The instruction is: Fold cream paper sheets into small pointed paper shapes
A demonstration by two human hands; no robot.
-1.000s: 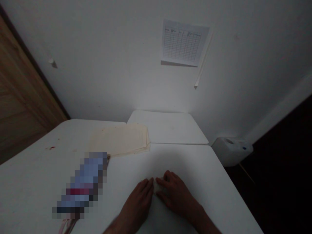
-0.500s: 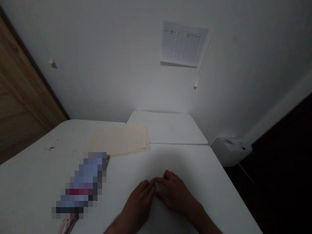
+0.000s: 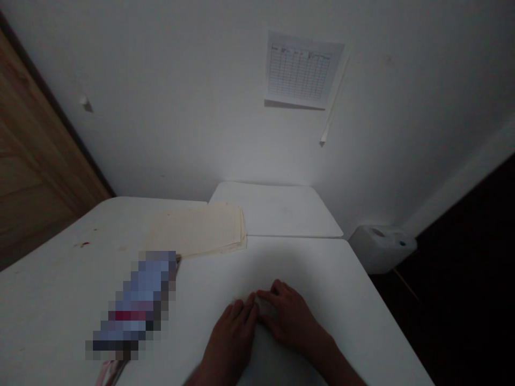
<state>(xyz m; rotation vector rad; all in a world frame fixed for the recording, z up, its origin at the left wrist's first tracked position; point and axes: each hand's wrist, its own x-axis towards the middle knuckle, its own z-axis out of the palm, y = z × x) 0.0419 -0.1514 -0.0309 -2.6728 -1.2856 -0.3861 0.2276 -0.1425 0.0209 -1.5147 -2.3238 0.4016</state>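
Note:
Low in the middle of the view, my left hand (image 3: 233,335) rests with its fingers stretched forward over a small pale piece of paper (image 3: 265,307). Only slivers of this piece show, between the hands and past the left fingertips; its shape is mostly hidden. From the other side, my right hand (image 3: 292,316) meets it with bent fingers, forefinger and thumb around its near part. The two forefinger tips almost touch. Both hands lie low on the white table (image 3: 341,300).
A stack of cream paper sheets (image 3: 201,230) lies at the back left. Nearer stands a blurred-out blue item (image 3: 145,295) with a pink strap. A white board (image 3: 277,209) adjoins the table's back edge by the wall. A white box-like container (image 3: 380,252) sits beyond the right edge.
My left hand has shifted slightly right, and its fingers have straightened from a more curled pose. My right hand stays almost in place.

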